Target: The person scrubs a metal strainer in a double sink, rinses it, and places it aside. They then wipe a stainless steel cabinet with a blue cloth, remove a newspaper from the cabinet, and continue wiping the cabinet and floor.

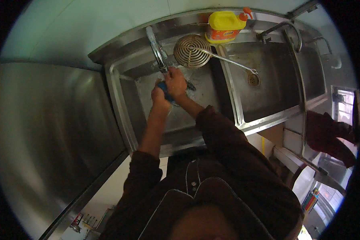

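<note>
Both hands are together over the left basin of a steel sink (180, 120), just under the mouth of a chrome tap (156, 49). My left hand (159, 93) grips a blue cloth or sponge (167, 90) from its left side. Against the same blue thing presses my right hand (175, 82), its fingers close to the tap's mouth; its exact hold is blurred. A small dark object (191, 86) shows just right of my right hand, too unclear to name. Splashing water is visible around the hands.
A round wire strainer (192, 51) rests with its long handle (234, 62) across the divider. Behind stands a yellow detergent bottle (225, 25) with a red pump. The right basin (270, 96) has a drain (253, 79) and a second tap (280, 28). A steel surface (57, 135) lies left.
</note>
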A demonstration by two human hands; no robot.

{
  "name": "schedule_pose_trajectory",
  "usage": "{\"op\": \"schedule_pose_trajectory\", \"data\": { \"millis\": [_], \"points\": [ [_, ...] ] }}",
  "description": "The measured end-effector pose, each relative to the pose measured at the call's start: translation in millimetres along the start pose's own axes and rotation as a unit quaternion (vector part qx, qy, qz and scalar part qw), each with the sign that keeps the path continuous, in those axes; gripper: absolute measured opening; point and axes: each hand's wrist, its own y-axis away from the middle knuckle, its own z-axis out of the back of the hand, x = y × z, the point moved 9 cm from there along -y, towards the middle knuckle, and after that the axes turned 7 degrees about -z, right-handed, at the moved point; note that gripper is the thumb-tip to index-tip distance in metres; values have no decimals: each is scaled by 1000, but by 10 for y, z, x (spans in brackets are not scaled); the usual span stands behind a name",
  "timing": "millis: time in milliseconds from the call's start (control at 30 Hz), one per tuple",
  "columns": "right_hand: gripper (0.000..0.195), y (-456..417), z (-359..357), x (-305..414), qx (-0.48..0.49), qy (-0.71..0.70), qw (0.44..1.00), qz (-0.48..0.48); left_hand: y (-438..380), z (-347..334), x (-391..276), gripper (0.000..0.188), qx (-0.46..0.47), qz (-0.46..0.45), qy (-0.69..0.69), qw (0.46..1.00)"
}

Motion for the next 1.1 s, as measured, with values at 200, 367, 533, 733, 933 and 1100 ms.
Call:
{"op": "schedule_pose_trajectory", "data": {
  "millis": [200, 367, 533, 733, 933, 1100],
  "points": [
    [24, 646, -139, 206, 23, -70, 997, 36, -233, 37, -181, 34, 116, 11, -44, 992],
    [21, -103, 69, -172, -24, -87, 994, -64, 144, -272, -23, 35, -17, -27, -162, 986],
    [18, 749, 61, 505, 43, -68, 993, 83, -341, -71, -160, 43, 222, 16, -119, 968],
    [24, -378, -26, -161, 13, -132, 986, -100, 80, -302, -198, 40, 35, -36, -138, 989],
    [26, -301, 34, 170, 78, -196, 977, -26, 232, -213, -169, 44, 89, 97, -73, 989],
    [20, 742, 29, 795, 116, -77, 969, 203, 4, -129, -254, 41, 136, 9, -181, 974]
  ]
}}
